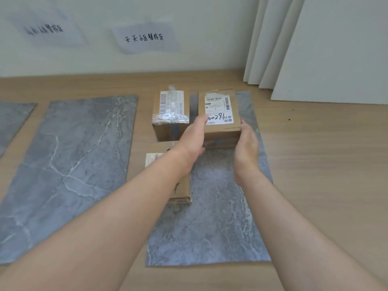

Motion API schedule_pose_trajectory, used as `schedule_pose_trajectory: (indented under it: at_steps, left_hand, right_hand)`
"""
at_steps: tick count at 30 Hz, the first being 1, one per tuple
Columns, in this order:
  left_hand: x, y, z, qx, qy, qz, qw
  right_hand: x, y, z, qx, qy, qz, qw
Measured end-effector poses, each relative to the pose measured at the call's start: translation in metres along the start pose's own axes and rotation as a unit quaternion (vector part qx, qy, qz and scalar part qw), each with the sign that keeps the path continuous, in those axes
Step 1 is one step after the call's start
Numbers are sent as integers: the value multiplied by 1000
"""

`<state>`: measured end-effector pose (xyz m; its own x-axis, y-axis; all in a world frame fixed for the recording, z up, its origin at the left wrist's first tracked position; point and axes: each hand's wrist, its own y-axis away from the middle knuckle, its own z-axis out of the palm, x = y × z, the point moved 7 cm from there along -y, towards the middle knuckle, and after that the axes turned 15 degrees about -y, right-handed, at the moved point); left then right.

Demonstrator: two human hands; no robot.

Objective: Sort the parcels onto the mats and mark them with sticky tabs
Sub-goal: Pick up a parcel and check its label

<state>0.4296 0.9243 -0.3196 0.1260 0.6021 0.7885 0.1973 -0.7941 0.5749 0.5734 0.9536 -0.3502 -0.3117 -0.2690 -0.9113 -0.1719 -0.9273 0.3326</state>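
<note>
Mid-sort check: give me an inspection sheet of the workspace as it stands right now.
Surface: wooden floor with left mat, middle mat and right mat, all grey marbled.
Job's things: numbered parcel at the right mat's far end; taped parcel beside it, to its left; near parcel partly under the left forearm; sticky tabs, nothing seen.
Clutter: small dark specks on the floor.
Hands: left hand holds the numbered parcel's left side, thumb on top; right hand presses its right side.
Cables: nothing seen.
Surroundings: two handwritten paper signs on the wall; curtain and white board at right.
</note>
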Motion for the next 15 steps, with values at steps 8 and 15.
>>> schedule_pose_trajectory:
  at_steps: [8, 15]
  left_hand:
    - [16, 21, -7, 8, 41, 14, 999]
    - [33, 123, -44, 23, 48, 52, 997]
  right_hand:
    - [-6, 11, -6, 14, -27, 9, 1000]
    - [-78, 92, 8, -10, -47, -27, 998]
